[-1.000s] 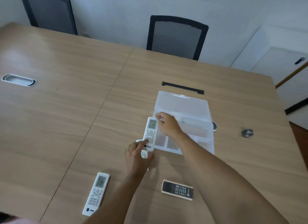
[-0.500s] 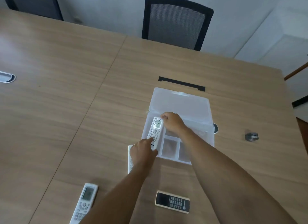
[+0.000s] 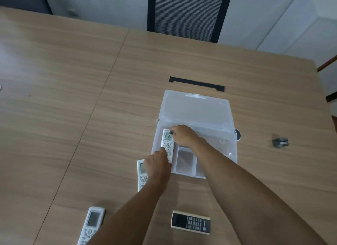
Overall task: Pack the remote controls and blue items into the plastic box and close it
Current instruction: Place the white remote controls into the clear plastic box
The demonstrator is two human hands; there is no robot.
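Left hand: forearm bare, extended forward, fingers curled, index tip pressed down ahead of the knuckles. Right hand: forearm bare, reaching diagonally forward-left, just beyond the left hand; palm down, fingertips pinched together at its far-left edge

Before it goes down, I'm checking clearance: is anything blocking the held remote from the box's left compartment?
Nothing visible. Both hands, left and right, hold the remote over the open box; its lid is folded back.
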